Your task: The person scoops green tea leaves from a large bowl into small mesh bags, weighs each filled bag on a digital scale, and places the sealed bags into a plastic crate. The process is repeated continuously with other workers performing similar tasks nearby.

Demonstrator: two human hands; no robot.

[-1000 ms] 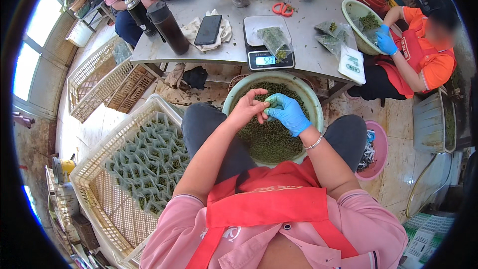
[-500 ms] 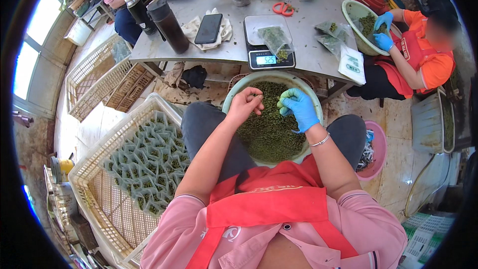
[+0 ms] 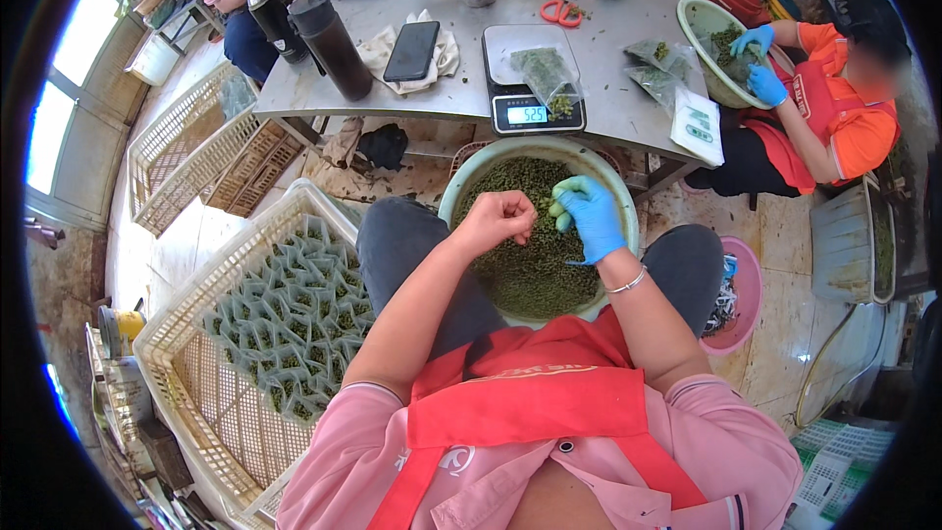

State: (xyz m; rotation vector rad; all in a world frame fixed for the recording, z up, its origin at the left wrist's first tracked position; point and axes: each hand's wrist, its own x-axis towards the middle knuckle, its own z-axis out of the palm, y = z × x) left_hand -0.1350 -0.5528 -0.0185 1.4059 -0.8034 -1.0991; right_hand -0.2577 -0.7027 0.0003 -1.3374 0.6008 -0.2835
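Between my knees stands a pale green basin [image 3: 620,206], holding a heap of small green peppercorn-like berries [image 3: 535,270]. Over its left side hangs my bare left hand [image 3: 498,220], its fingers curled into a pinch; what they hold, if anything, is too small to name. My right hand [image 3: 593,220], in a blue glove with greenish fingertips, is closed over the right part of the heap, and its contents are hidden. The two hands are apart. Just beyond the basin, a scale [image 3: 535,116] on the metal table carries a clear bag of green berries [image 3: 546,75].
At my left a cream plastic crate [image 3: 186,388] holds several upright filled bags [image 3: 294,319]. A pink tub [image 3: 748,299] stands right of my knee. On the table are a phone [image 3: 412,50], a dark flask [image 3: 332,47] and red scissors [image 3: 561,13]. Two people work nearby.
My left hand has dropped slightly and turned, its fingers curling in tighter. The right hand has barely moved. At the right, the co-worker's gloved hands have shifted within their basin.
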